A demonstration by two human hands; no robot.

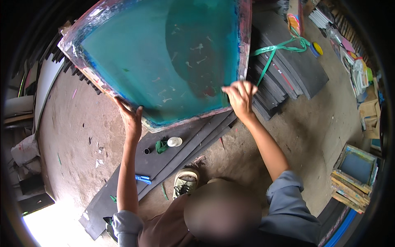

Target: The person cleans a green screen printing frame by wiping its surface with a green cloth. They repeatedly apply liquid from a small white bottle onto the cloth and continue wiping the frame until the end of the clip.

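A large screen printing frame (131,45) with teal mesh is tilted up in front of me. Its wooden edges are stained red, white and blue. A darker rounded patch and several pale smears show on the mesh. My left hand (131,121) grips the frame near its lower left corner, thumb on the front and fingers mostly behind the wood. At the lower right corner my right hand (242,96) is closed over the edge, its fingers curled and partly hidden. Below the frame, dark flat sheets (177,144) carry a white bottle (174,141) and a crumpled green cloth (161,146).
A small black cap (147,151) and a blue cutter (143,179) lie on the dark sheets. Stacked black boards (304,70) tied with green strap stand at the right. Smaller wooden frames (354,177) are piled farther right. Paper and boxes (370,107) line that side.
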